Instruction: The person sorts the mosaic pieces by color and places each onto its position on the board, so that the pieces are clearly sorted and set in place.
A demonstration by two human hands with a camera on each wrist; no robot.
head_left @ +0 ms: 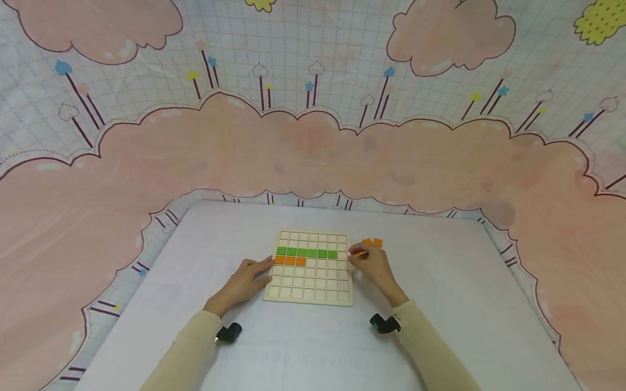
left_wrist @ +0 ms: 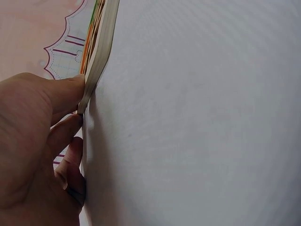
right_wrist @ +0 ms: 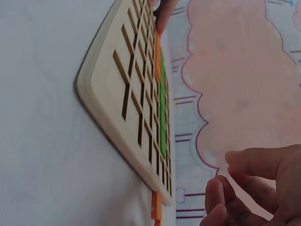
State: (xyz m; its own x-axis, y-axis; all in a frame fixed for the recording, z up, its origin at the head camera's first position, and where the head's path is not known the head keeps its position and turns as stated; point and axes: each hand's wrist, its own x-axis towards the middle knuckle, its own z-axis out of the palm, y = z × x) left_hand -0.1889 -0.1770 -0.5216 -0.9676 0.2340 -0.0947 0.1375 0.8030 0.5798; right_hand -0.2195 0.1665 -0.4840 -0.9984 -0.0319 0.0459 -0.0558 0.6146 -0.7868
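A square wooden grid board (head_left: 308, 296) lies on the white table, with a row of several green tiles (head_left: 307, 253) and three orange tiles (head_left: 290, 261) in the row below. My left hand (head_left: 244, 279) touches the board's left edge with extended fingers; in the left wrist view, the fingertips (left_wrist: 70, 92) meet its side. By the right edge is my right hand (head_left: 373, 266), above loose orange tiles (head_left: 377, 243). In the right wrist view its fingers (right_wrist: 254, 162) are loosely bent, with nothing visible between them. An orange tile (right_wrist: 156, 205) lies close against the board's edge there.
The white tabletop (head_left: 303, 347) surrounds the board. Behind and beside it hangs a cloth (head_left: 313, 152) patterned with pink clouds. A small black device sits at each wrist, one on the left (head_left: 229, 333) and one on the right (head_left: 385, 323).
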